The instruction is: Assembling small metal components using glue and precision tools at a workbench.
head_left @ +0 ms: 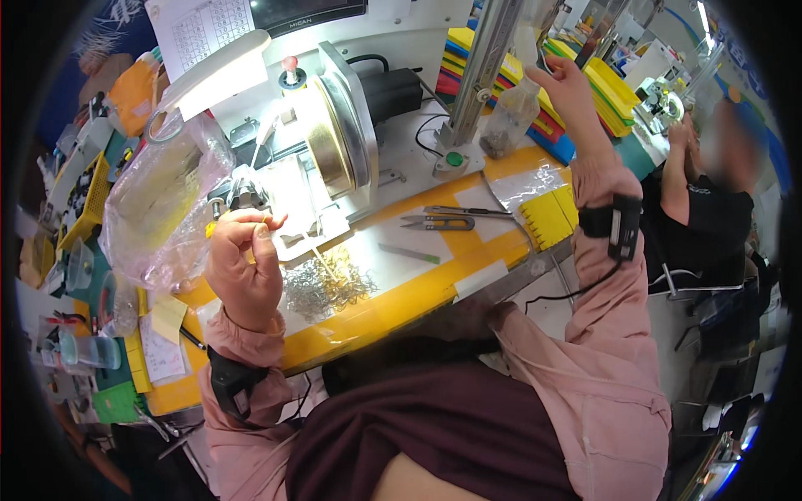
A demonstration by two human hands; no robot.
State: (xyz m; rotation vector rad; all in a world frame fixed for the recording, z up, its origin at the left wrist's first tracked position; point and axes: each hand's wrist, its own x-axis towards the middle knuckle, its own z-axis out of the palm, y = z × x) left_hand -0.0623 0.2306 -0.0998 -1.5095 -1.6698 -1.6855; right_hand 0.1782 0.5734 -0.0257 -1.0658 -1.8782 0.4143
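Note:
My left hand (245,269) is raised in front of a bench machine with a gold-rimmed wheel (327,138), under a bright lamp (219,73). Thumb and fingers are pinched together there; whatever they hold is too small to make out. My right hand (571,93) reaches far to the right, by the top of a clear plastic bottle (511,117) with dark bits at its bottom. Its thumb and forefinger are closed in a pinch, on something I cannot make out. Below the machine lies a tangle of thin silvery and gold wire scraps (322,288).
Thread snips (439,223), a slim dark tool (468,211) and a flat green-ended strip (409,253) lie on the yellow-edged bench (401,311). A plastic-wrapped bundle (167,200) sits left. Stacked coloured trays (593,92) stand behind my right hand. Another person (710,184) works at far right.

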